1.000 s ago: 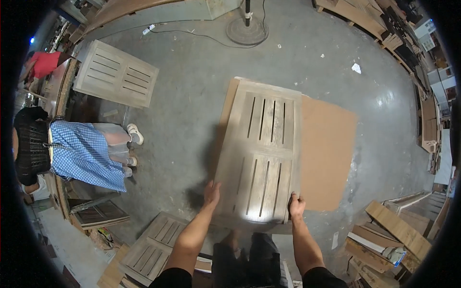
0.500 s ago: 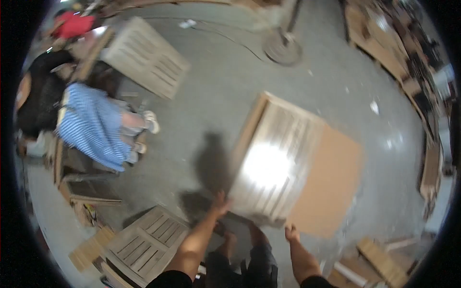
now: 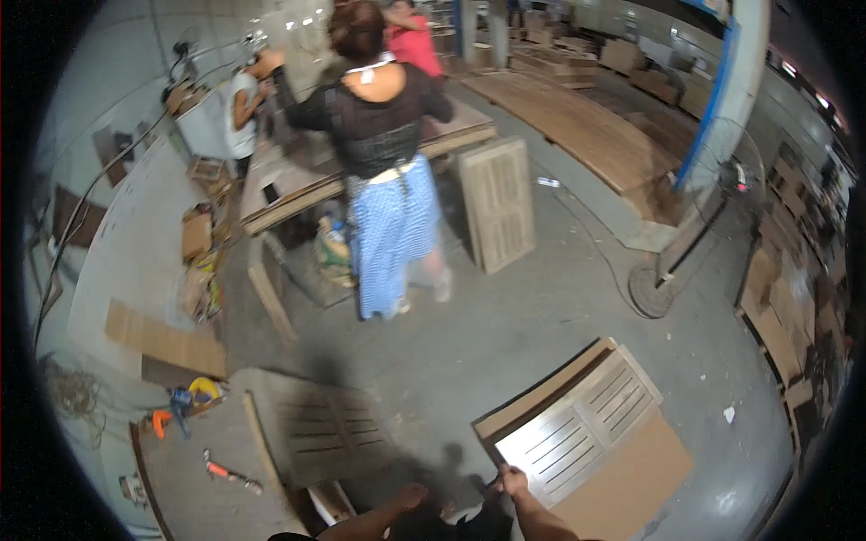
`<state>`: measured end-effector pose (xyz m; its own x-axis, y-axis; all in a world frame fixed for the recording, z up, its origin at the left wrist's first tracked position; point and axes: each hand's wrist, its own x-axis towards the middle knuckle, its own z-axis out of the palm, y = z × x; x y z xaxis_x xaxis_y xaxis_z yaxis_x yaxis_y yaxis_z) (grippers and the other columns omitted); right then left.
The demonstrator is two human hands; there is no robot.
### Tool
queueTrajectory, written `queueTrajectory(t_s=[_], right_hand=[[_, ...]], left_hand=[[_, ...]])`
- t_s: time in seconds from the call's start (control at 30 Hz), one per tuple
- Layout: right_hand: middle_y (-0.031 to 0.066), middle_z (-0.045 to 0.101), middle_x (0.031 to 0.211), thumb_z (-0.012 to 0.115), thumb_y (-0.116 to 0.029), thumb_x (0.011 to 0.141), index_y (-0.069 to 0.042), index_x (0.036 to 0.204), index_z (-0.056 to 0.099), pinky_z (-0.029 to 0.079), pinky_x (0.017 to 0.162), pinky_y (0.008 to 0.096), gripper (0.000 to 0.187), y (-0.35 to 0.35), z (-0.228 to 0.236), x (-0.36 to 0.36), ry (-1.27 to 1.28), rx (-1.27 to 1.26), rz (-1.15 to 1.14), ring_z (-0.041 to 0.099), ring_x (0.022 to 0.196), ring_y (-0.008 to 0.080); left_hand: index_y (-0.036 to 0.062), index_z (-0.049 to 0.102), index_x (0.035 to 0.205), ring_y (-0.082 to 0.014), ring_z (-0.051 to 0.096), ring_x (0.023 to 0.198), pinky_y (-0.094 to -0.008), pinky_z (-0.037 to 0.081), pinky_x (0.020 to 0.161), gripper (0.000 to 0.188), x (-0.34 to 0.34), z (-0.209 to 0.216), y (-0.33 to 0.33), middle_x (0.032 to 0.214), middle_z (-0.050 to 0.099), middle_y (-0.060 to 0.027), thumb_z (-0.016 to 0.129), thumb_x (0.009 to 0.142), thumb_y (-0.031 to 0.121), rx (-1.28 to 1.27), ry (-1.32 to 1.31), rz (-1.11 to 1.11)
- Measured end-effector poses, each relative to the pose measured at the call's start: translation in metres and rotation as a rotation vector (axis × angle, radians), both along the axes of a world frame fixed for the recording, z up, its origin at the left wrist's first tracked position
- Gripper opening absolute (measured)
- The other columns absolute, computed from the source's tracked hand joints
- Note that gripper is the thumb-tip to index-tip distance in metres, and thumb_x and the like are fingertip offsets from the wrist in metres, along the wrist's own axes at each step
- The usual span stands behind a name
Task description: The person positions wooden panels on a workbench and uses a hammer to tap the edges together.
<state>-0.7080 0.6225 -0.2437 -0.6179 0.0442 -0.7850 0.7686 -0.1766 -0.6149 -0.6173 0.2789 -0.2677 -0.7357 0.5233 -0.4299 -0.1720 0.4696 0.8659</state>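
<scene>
I judge the slatted wooden panel (image 3: 577,424), lying flat on cardboard (image 3: 622,478) on the floor, rigid and heavy; my right hand (image 3: 512,480) grips its near corner, my left hand (image 3: 408,496) hangs free, empty.

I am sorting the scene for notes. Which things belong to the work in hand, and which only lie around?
In hand:
- slatted panel, right hand at its near corner
- brown board under it
- left hand, close by, holding nothing

Lying around:
- second slatted panel on the floor
- leaning panel
- fan stand
- orange tools
- person in blue skirt
</scene>
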Motion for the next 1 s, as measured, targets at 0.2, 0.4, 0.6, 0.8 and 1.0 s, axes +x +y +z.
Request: queueTrajectory(t_s=[0.2,0.4,0.6,0.8,1.0], right_hand=[[0.0044,0.067,0.090,0.063,-0.022,0.095,-0.004,0.105,0.066,0.052,0.069,0.0295,0.021,-0.155,-0.017,-0.095,0.484,0.116,0.595,0.062,0.076,0.0145],[0.0042,0.071,0.108,0.060,-0.039,0.096,-0.007,0.120,0.066,0.051,0.089,0.0329,0.040,-0.387,0.086,-0.121,0.424,0.113,0.949,0.065,0.099,0.0180],[0.0191,0.039,0.152,0.062,-0.033,0.093,-0.011,0.149,0.038,0.034,0.113,0.0466,0.065,-0.532,0.137,-0.109,0.128,0.017,1.021,0.038,0.139,0.0356],[0.0194,0.038,0.152,0.069,-0.029,0.088,-0.002,0.148,0.035,0.040,0.108,0.0477,0.074,-0.592,0.122,-0.106,0.240,-0.390,0.991,0.047,0.132,0.0351],[0.0110,0.064,0.117,0.068,-0.033,0.091,-0.002,0.135,0.051,0.050,0.087,0.0363,0.057,-0.619,0.100,-0.101,0.090,-0.203,0.920,0.062,0.097,0.0214]], left_hand=[[0.0000,0.065,0.107,-0.0278,0.061,0.084,-0.0419,0.050,0.083,0.029,-0.007,0.168,-0.082,0.095,0.065,-0.0143,0.055,0.100,0.026,-0.330,0.002,0.776],[-0.0036,0.063,0.118,-0.0224,0.065,0.099,-0.0379,0.051,0.082,0.033,0.064,0.206,-0.087,0.109,0.069,-0.0141,0.057,0.098,0.022,-0.162,-0.361,1.464],[-0.0040,0.062,0.120,-0.0205,0.065,0.100,-0.0333,0.051,0.083,0.033,0.094,0.242,-0.028,0.112,0.069,-0.0143,0.056,0.100,0.022,0.048,-0.342,1.866],[-0.0017,0.058,0.126,-0.0192,0.067,0.099,-0.0308,0.051,0.082,0.034,0.047,0.276,-0.032,0.110,0.070,-0.0106,0.053,0.103,0.022,0.021,-0.374,1.942],[-0.0043,0.062,0.119,-0.0187,0.066,0.098,-0.0304,0.050,0.088,0.028,0.005,0.299,-0.065,0.106,0.071,-0.0121,0.055,0.099,0.015,-0.090,-0.244,1.998]])
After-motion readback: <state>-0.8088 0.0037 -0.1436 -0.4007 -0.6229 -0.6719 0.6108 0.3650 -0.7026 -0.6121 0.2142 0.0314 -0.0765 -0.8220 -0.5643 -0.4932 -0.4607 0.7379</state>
